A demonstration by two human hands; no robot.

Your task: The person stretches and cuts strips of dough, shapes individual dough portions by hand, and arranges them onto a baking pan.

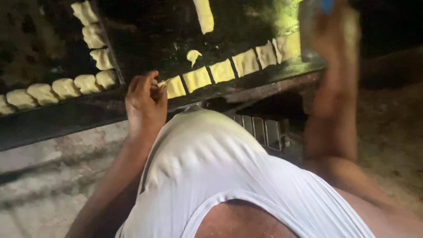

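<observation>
Yellow dough pieces (197, 79) | left hand (145, 99) touching | right hand (332, 33) blurred

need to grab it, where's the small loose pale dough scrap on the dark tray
In the head view, the small pale dough scrap lies upper centre on the dark metal tray, just above the row of square dough pieces.

White sleeveless undershirt (211, 167), bare arms

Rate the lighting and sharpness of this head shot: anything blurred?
Head view: dim, the dark tray nearly black, pale dough pieces brightest; left hand fairly sharp by the tray edge; right hand motion-blurred, what it holds unclear.
</observation>
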